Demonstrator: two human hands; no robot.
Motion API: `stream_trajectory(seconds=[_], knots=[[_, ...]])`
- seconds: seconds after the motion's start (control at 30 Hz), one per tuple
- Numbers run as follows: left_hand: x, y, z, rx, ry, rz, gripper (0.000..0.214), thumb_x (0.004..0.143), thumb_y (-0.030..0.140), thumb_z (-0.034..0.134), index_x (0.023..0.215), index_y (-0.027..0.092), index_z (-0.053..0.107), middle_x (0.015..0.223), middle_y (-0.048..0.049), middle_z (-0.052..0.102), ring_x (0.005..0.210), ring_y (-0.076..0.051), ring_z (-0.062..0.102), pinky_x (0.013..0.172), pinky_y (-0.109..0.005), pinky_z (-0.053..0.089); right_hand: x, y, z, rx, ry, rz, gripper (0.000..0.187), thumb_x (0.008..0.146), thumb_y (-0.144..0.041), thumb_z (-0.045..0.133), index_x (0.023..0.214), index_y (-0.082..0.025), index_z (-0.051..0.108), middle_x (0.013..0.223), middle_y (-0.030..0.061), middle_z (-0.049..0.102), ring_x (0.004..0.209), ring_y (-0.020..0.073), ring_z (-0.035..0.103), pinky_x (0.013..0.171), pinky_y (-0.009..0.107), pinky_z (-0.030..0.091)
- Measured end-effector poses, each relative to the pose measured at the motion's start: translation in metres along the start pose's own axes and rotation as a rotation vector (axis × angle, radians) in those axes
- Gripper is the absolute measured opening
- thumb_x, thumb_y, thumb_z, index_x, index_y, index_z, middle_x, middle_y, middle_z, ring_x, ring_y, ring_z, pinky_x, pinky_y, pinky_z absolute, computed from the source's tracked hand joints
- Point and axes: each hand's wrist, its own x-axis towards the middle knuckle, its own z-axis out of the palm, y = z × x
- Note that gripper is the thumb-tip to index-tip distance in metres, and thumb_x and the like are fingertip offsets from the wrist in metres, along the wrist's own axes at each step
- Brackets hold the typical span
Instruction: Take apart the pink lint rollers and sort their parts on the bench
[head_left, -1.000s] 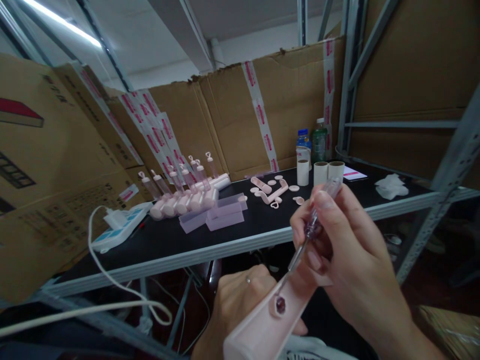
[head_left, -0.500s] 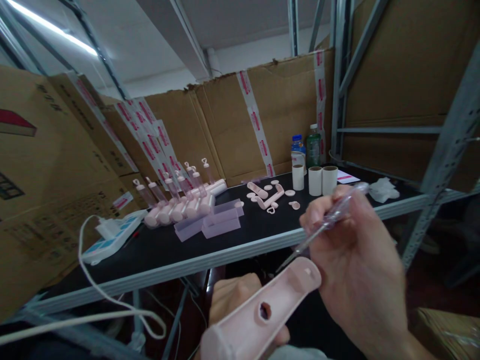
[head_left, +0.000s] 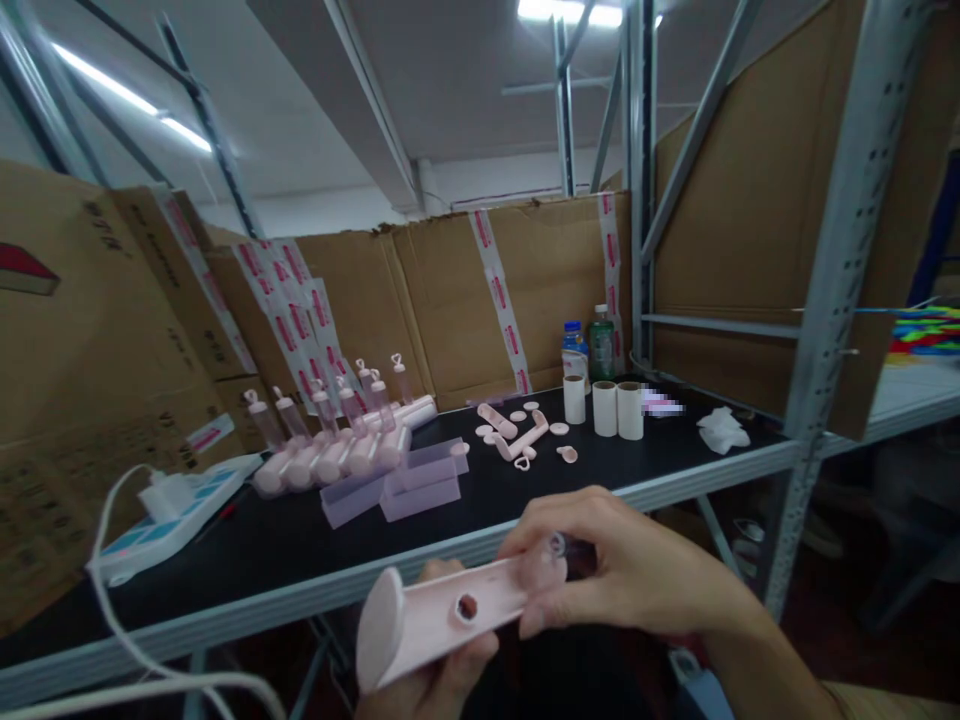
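In front of me, below the shelf edge, is a pale pink half-tube shell (head_left: 427, 625) with a round end cap and a hole in its wall. My left hand (head_left: 442, 680) is closed around it from beneath, thumb along the near side. My right hand (head_left: 600, 565) grips the shell's right end between thumb and fingers. A small clear, shiny piece (head_left: 557, 545) shows at that end, beside a dark patch; I cannot make out what it is. The thin tool seen earlier in my right hand is not clearly visible.
On the black shelf (head_left: 285, 555) stand several pink tubes with heart-topped clear stems (head_left: 352, 450), purple translucent strips (head_left: 420, 490), loose pink parts (head_left: 525, 435), white rolls (head_left: 606, 410), two bottles (head_left: 589, 350), crumpled tissue (head_left: 724, 430) and a power strip (head_left: 176, 515). Cardboard walls (head_left: 442, 290) enclose it.
My right hand has come down and left onto the shell's end; before, it was raised with a thin metal tool with a clear handle. The shell has turned flatter. The view has shifted upward.
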Motion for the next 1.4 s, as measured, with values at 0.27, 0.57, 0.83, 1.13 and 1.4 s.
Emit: stream_trajectory(seconds=[0.27, 0.57, 0.83, 1.13, 1.4], knots=[[0.023, 0.0, -0.008, -0.181, 0.016, -0.223, 0.04, 0.102, 0.05, 0.049, 0.134, 0.027, 0.057, 0.102, -0.0058, 0.066, 0.077, -0.018, 0.061, 0.069, -0.029, 0.052, 0.011, 0.083, -0.025, -0.695, 0.282, 0.403, 0.019, 0.087, -0.031, 0.079, 0.104, -0.022, 0.076, 0.103, 0.0043, 0.075, 0.097, 0.0248, 0.071, 0.076, 0.028, 0.042], [0.035, -0.036, -0.02, -0.169, 0.035, -0.023, 0.014, 0.09, 0.027, 0.07, 0.103, 0.025, 0.065, 0.102, -0.0048, 0.072, 0.093, -0.02, 0.071, 0.082, -0.028, 0.058, 0.05, 0.131, -0.004, -0.972, 0.346, 0.474, 0.045, 0.105, -0.056, 0.048, 0.14, -0.03, 0.058, 0.128, 0.0106, 0.061, 0.091, 0.0248, 0.072, 0.071, 0.031, 0.044], [0.043, -0.037, -0.025, -0.386, 0.054, -0.095, 0.028, 0.085, 0.023, 0.077, 0.073, 0.021, 0.051, 0.1, -0.0062, 0.07, 0.099, -0.019, 0.068, 0.087, -0.028, 0.057, 0.018, 0.185, -0.054, -0.872, 0.482, 0.343, 0.039, 0.107, -0.036, 0.045, 0.129, -0.019, 0.071, 0.106, 0.0154, 0.068, 0.107, 0.0312, 0.063, 0.096, 0.042, 0.047], [0.037, -0.049, -0.003, -0.327, 0.024, -0.043, 0.021, 0.089, 0.027, 0.071, 0.079, 0.022, 0.053, 0.095, -0.0054, 0.067, 0.092, -0.021, 0.069, 0.083, -0.033, 0.059, 0.036, 0.096, 0.03, 0.308, 0.343, -0.011, 0.062, 0.108, -0.063, 0.023, 0.131, -0.02, 0.06, 0.072, -0.0003, 0.058, 0.054, 0.0138, 0.047, 0.05, 0.024, 0.035], [0.027, -0.05, 0.018, 0.499, 0.081, 0.466, 0.03, 0.1, 0.019, 0.049, 0.13, 0.022, 0.056, 0.114, -0.0104, 0.071, 0.104, -0.027, 0.069, 0.093, -0.042, 0.054, 0.045, 0.056, 0.099, 0.105, 0.65, -0.039, 0.033, 0.107, -0.037, 0.045, 0.082, -0.018, 0.057, 0.067, -0.0024, 0.053, 0.058, 0.0097, 0.05, 0.058, 0.023, 0.034]])
